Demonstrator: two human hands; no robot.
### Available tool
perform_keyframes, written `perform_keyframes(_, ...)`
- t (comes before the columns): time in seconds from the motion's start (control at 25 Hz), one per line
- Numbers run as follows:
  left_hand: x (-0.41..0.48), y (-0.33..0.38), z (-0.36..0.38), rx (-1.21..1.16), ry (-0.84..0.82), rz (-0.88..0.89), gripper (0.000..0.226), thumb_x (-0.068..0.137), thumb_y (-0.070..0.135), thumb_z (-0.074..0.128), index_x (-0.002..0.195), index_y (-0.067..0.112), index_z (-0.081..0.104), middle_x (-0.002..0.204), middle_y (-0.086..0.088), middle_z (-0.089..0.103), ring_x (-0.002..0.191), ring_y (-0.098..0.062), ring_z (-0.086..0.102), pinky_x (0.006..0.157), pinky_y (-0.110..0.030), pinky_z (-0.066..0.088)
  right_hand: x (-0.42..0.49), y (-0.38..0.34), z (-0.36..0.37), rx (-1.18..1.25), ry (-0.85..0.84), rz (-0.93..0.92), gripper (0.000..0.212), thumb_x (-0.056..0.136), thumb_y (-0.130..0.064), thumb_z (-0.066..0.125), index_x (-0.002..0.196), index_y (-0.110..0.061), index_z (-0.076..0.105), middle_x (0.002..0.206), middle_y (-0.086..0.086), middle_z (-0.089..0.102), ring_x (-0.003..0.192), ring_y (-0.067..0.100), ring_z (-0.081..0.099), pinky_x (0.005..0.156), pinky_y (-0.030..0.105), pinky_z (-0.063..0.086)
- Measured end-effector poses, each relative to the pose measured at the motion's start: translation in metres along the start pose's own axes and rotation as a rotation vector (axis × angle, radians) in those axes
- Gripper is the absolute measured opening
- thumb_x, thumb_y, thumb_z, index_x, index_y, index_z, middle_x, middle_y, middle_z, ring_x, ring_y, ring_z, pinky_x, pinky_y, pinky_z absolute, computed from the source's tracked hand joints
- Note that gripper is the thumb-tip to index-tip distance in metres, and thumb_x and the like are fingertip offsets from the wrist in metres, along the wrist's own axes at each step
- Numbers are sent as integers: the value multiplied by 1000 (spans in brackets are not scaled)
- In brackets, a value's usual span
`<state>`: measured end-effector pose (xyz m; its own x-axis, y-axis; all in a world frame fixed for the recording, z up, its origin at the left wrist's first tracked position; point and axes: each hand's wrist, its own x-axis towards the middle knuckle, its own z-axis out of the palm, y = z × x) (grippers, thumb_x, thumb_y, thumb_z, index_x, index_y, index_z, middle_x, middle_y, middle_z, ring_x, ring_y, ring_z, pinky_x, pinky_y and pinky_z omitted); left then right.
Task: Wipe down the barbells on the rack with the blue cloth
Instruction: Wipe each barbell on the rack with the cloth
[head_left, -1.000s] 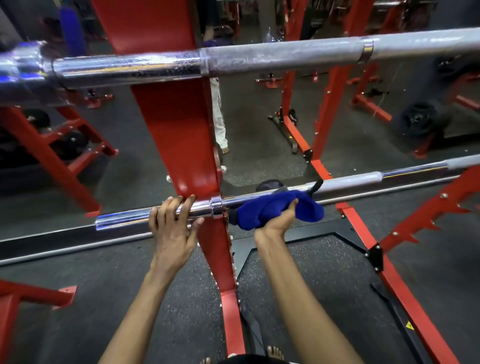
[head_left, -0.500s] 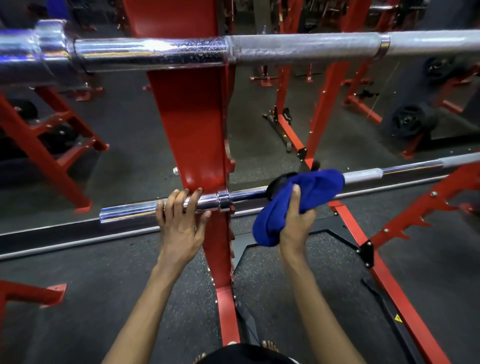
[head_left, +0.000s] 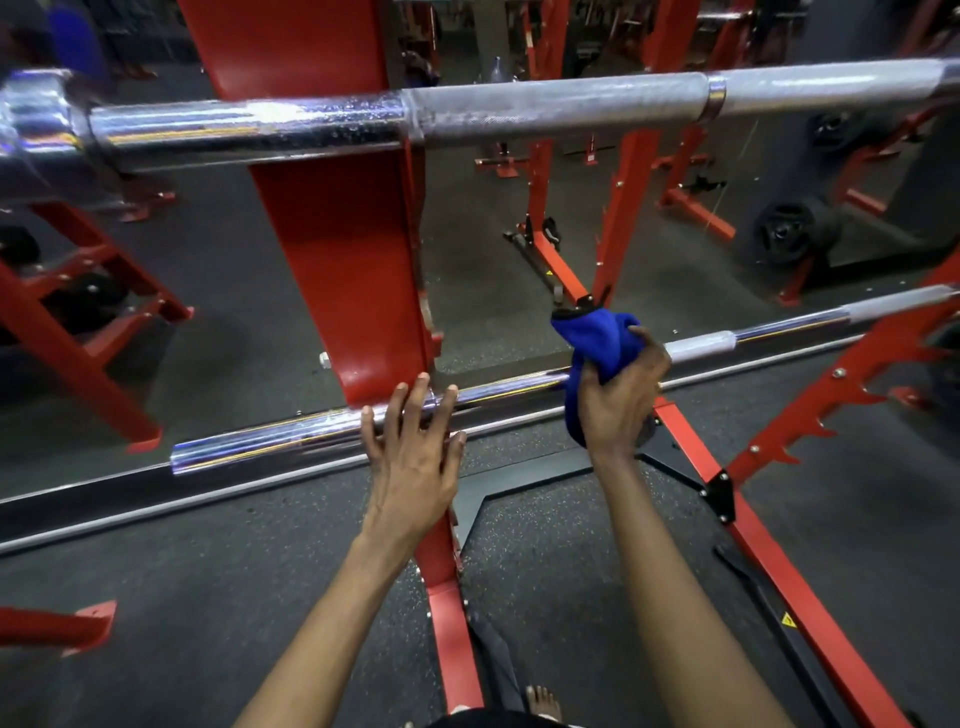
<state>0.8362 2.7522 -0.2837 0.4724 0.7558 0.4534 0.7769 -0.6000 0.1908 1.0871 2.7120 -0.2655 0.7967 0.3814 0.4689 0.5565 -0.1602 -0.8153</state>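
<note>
Two chrome barbells lie across a red rack upright (head_left: 353, 270). The upper barbell (head_left: 519, 111) runs close across the top of the view. The lower barbell (head_left: 270, 434) slopes up to the right. My left hand (head_left: 413, 452) rests on the lower bar's sleeve beside the upright, fingers spread over it. My right hand (head_left: 621, 395) grips the bunched blue cloth (head_left: 592, 343), which wraps over the lower bar's shaft to the right of the upright and hides that stretch of it.
Red rack legs (head_left: 769, 551) and a toothed red arm (head_left: 841, 389) stand to the right. A mirror behind the bars reflects more red racks and black weight plates (head_left: 784, 234). A metal strip (head_left: 156, 506) edges the mirror. My bare foot (head_left: 543, 701) shows at the bottom.
My right hand has slid the blue cloth to the right along the lower bar, away from the upright. My left hand has stayed on the sleeve.
</note>
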Motion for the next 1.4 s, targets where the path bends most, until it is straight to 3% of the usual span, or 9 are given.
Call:
perform_keyframes(0.2, 9, 19, -7, -17, 48, 34, 52, 98, 38, 45, 147, 20, 50, 151, -10, 43, 142, -30, 38, 114, -53, 29, -28, 3, -1, -295, -414, -639, 53, 89, -22, 53, 142, -23, 57, 153, 3, 48, 145, 31, 40, 120, 46, 29)
perform_keyframes(0.44, 28, 62, 4, 55, -169, 246, 65, 102, 41, 41, 159, 14, 28, 159, -16, 36, 150, -33, 30, 125, -48, 18, 49, 52, -37, -166, -69, -153, 51, 86, -21, 51, 135, -15, 62, 142, 6, 56, 132, 36, 51, 112, 54, 40)
perform_keyframes(0.68, 71, 91, 35, 172, -158, 242, 71, 96, 49, 55, 153, 13, 37, 138, -12, 56, 124, -32, 53, 100, -49, 41, 43, 60, -41, -348, -328, -532, 49, 93, -28, 59, 142, -23, 57, 149, -2, 52, 142, 29, 44, 118, 47, 33)
perform_keyframes(0.84, 70, 88, 43, 231, -75, 278, 65, 97, 43, 61, 151, 13, 42, 117, -6, 59, 97, -27, 56, 84, -43, 44, 85, 79, -54, -274, -95, -206, 41, 95, -32, 54, 131, -14, 63, 132, 8, 60, 123, 34, 54, 106, 47, 44)
perform_keyframes(1.0, 83, 95, 38, 297, -54, 253, 36, 96, 42, 60, 122, 18, 61, 90, -7, 60, 76, -28, 56, 67, -40, 43, 89, 76, -52, -271, -153, -262, 43, 95, -37, 52, 129, -14, 65, 131, 7, 61, 125, 35, 54, 110, 49, 40)
perform_keyframes(1.12, 102, 92, 21, 175, -347, 227, 36, 103, 46, 43, 124, 19, 52, 105, -10, 64, 94, -36, 64, 75, -41, 43, 82, 76, -55, -294, -198, -372, 44, 97, -44, 55, 133, -19, 62, 135, 3, 59, 131, 30, 49, 114, 46, 35)
perform_keyframes(1.24, 140, 77, 11, -231, -932, 41, 49, 98, 60, 45, 128, 23, 50, 118, -9, 64, 114, -34, 61, 89, -42, 45, 78, 75, -52, -318, -310, -501, 47, 97, -40, 51, 139, -22, 59, 142, 2, 56, 134, 30, 49, 118, 43, 30)
perform_keyframes(1.28, 148, 75, 9, -335, -977, 20, 51, 91, 68, 45, 123, 28, 53, 115, -4, 65, 115, -32, 61, 92, -42, 46, 83, 77, -52, -316, -324, -514, 48, 96, -38, 49, 140, -22, 58, 141, 2, 58, 132, 30, 51, 117, 43, 30)
perform_keyframes(1.4, 121, 75, 18, -206, -563, 36, 48, 92, 66, 48, 132, 39, 55, 123, 7, 65, 114, -21, 62, 94, -39, 47, 102, 83, -58, -269, -203, -340, 48, 93, -29, 51, 141, -24, 53, 137, 2, 59, 127, 28, 54, 112, 47, 36)
